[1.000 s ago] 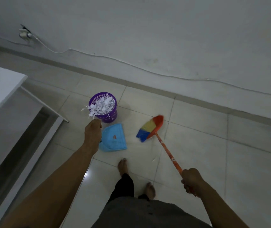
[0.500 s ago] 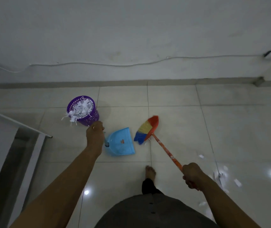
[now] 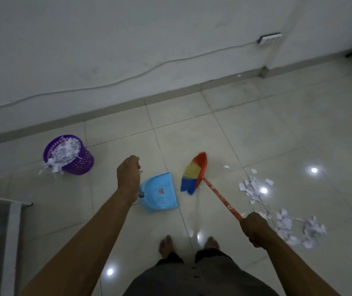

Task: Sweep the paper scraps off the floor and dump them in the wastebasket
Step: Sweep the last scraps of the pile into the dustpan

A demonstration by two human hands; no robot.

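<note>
A person, seen from above, stands barefoot on a pale tiled floor (image 3: 277,124). The left grip (image 3: 128,175) is curled tight round the upright handle of a blue dustpan (image 3: 160,194). Its pan sits low, just right of that grip and a little nearer the person; whether it touches the tiles is unclear. The right grip (image 3: 254,228) is clamped on the orange handle of a broom (image 3: 193,174). The broom's red, yellow and blue bristles lie ahead and left of this grip, beside the dustpan. White paper scraps (image 3: 254,188) are scattered on the floor ahead and just right of the right grip, apart from the bristles. A purple wastebasket (image 3: 69,155), heaped with shredded paper, stands ahead and left of the left grip.
</note>
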